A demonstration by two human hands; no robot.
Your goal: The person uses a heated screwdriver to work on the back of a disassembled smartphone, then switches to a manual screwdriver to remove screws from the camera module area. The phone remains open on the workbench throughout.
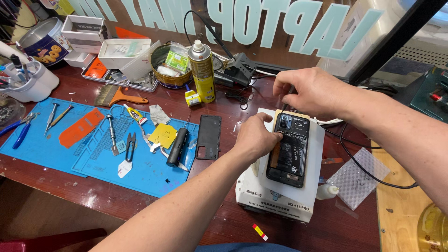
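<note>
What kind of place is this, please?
Most likely a phone repair bench. An opened phone lies on a white machine under both hands, and small tools lie on blue mats on a cluttered table.

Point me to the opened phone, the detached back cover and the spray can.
opened phone [290,156], head view, on the exposed battery area in its middle.
detached back cover [208,136], head view, middle of the black panel lying on the table.
spray can [202,74], head view, on the yellow body below the cap.

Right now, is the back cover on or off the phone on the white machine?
Off. The phone shows its bare battery and camera module, and the black back cover lies apart beside the blue mat.
</note>
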